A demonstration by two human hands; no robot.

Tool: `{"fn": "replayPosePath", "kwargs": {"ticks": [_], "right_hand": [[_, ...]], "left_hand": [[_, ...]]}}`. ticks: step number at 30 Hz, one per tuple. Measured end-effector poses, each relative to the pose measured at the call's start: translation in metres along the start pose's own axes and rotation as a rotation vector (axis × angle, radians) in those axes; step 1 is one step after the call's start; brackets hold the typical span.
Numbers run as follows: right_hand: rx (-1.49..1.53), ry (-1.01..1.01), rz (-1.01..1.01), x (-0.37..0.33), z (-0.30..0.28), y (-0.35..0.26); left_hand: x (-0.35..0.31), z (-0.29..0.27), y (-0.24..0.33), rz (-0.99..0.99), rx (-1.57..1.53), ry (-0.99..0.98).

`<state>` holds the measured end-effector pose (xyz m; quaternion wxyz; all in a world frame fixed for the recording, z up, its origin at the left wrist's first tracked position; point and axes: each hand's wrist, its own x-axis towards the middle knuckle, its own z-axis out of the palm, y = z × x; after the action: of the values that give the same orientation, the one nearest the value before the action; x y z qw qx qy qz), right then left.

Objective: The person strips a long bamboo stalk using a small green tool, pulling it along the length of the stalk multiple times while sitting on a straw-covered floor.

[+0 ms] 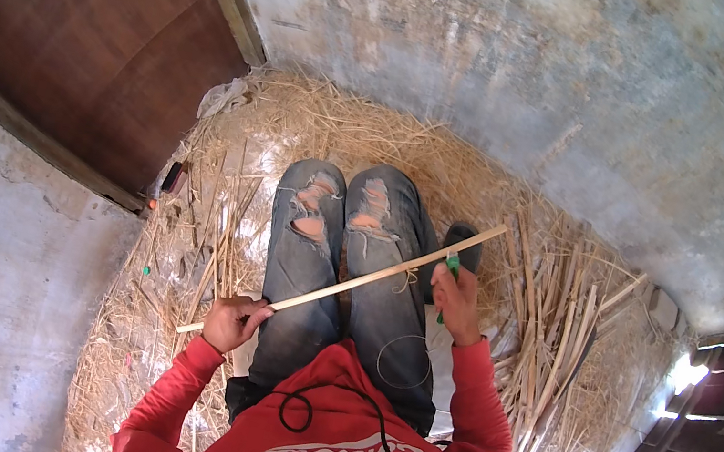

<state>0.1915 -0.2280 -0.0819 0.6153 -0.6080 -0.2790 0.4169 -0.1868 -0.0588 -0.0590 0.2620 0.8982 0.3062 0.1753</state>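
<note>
Slanting across my lap is a long, pale strip of wood or bamboo (pixel 352 284), its far end up to the right. My left hand (pixel 232 322) is closed around it near its lower end, beside my left thigh. A green-handled knife (pixel 452 263) is gripped in my right hand (pixel 457 303), its upper end at the strip; most of the blade is hidden or too small to make out. A thin curled shaving (pixel 408 279) hangs just below the strip, next to the knife. On my right thigh lies a thin wire-like ring (pixel 404 361).
A pile of split strips (pixel 552 327) lies on the floor to my right, with a dark shoe (pixel 465 244) near it. Straw-like shavings (pixel 378 132) cover the ground. A pale wall (pixel 545 65) stands ahead, a brown door panel (pixel 107 26) at the far left. A small dark object (pixel 173 177) sits near it.
</note>
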Motion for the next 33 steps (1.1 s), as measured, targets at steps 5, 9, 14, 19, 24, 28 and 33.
{"fn": "replayPosePath", "kwargs": {"ticks": [5,9,14,19,24,28,33], "right_hand": [[-0.460,0.177,-0.353,-0.011,0.042,-0.042],[-0.530,0.155,-0.354,-0.005,0.038,-0.025],[-0.409,-0.336,-0.285,-0.014,0.033,-0.039],[-0.303,-0.040,-0.253,-0.020,-0.001,-0.020],[-0.694,0.754,-0.311,-0.022,-0.038,-0.042],[-0.720,0.437,-0.180,-0.040,-0.012,-0.046],[-0.822,0.376,-0.157,-0.023,0.007,-0.037]], "left_hand": [[-0.009,0.009,0.001,0.076,0.161,0.097],[-0.008,0.007,0.010,0.087,0.212,0.115],[-0.007,0.009,0.007,0.022,0.149,0.104],[-0.013,0.011,0.001,0.032,0.184,0.157],[-0.020,0.017,0.005,0.110,0.248,0.274],[-0.021,0.021,0.001,0.183,0.309,0.301],[-0.023,0.026,-0.005,0.255,0.393,0.349]]}}
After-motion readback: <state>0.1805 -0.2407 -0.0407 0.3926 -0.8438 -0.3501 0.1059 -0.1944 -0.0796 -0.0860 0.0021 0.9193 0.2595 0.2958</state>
